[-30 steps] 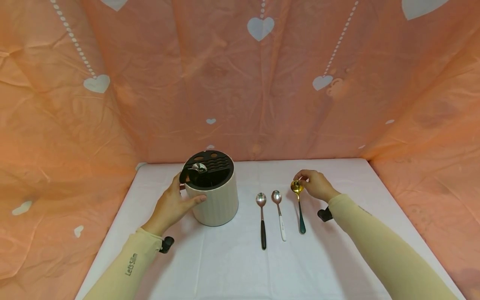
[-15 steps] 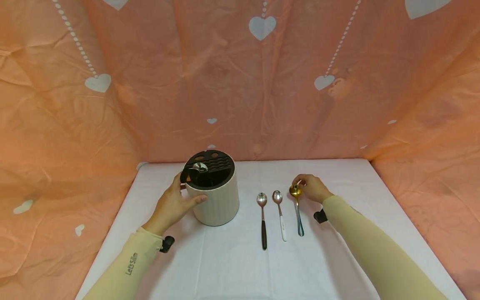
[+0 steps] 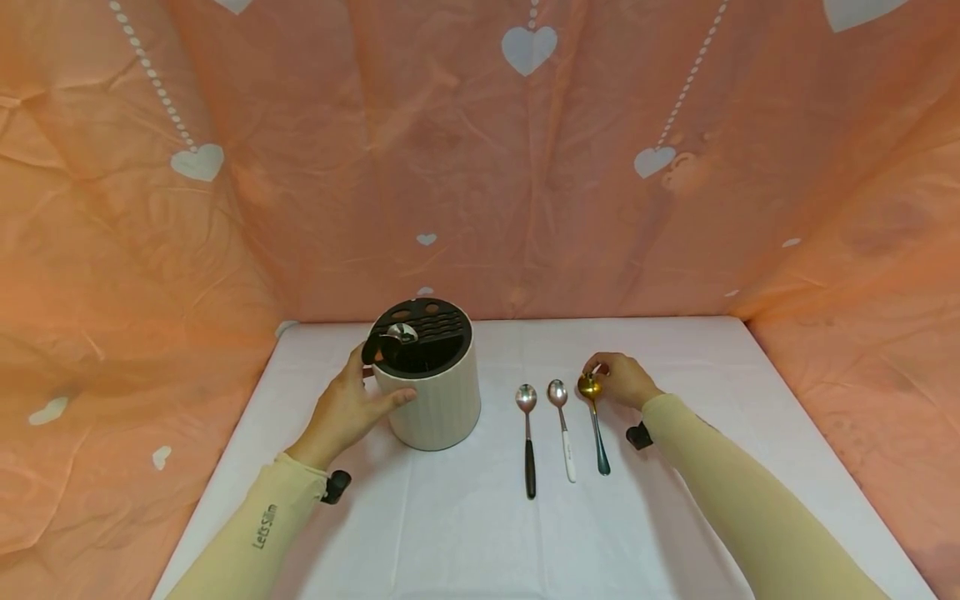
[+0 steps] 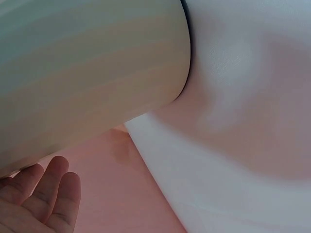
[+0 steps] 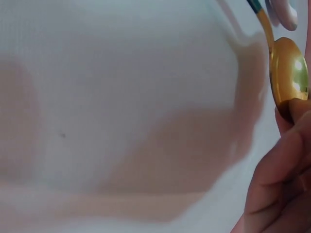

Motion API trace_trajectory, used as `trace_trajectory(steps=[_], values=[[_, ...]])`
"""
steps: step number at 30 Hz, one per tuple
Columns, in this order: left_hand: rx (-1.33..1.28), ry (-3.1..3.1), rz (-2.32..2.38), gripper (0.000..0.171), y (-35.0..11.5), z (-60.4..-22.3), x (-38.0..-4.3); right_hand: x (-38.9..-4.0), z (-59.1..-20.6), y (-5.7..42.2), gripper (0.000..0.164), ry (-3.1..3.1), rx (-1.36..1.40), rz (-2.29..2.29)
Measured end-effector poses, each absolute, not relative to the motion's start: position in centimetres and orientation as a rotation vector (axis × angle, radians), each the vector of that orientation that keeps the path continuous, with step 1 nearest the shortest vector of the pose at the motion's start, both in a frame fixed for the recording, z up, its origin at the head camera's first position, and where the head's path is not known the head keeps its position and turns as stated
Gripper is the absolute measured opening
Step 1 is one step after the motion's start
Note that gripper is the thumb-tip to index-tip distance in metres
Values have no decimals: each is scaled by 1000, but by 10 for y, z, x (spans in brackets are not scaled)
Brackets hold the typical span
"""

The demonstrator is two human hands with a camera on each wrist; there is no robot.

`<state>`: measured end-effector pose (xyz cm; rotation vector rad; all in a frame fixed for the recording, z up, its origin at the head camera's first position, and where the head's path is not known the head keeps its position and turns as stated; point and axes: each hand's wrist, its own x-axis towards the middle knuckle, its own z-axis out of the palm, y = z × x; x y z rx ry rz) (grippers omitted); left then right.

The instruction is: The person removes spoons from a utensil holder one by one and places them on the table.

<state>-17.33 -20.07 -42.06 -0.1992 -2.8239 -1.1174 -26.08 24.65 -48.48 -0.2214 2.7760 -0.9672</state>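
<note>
Head view: R hand (image 3: 624, 379) pinches the bowl tip of the gold spoon (image 3: 588, 389), which is toward the far R corner of the white surface (image 3: 465, 533), handle pointing to the near edge. Can't tell if the bowl is clear of the surface. L hand (image 3: 341, 421) is spread wide against the ribbed canister (image 3: 433, 417), upright nr the far edge; thumb straight along its wall, other fingers mostly hidden. A silver spoon (image 3: 402, 333) shows its bowl at the black lid (image 3: 438, 325). Black-hdl spoon (image 3: 529, 454) & white-hdl spoon (image 3: 567, 450) lie apart, btwn canister & gold spoon.

Step in hand, prob: taking up the gold spoon w/ canister steadied. Next move seems to call for a firm pinch and a lift clear of the white-hdl spoon. Forearms reach in from the near corners; R hand angles toward the L edge.

L wrist view: canister wall fills upper L; L fingers loosely bent, slightly apart, just beside it, contact unclear.

R wrist view: narrow pinch on the bowl tip; spoon neck runs up, away from the hand.
</note>
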Motion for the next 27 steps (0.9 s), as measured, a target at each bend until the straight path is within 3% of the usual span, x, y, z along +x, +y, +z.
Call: trace_trajectory(steps=[27], values=[[-191, -2834, -1143, 113, -200, -419, -173, -261, -496, 241, 17, 2836, -261, -876]])
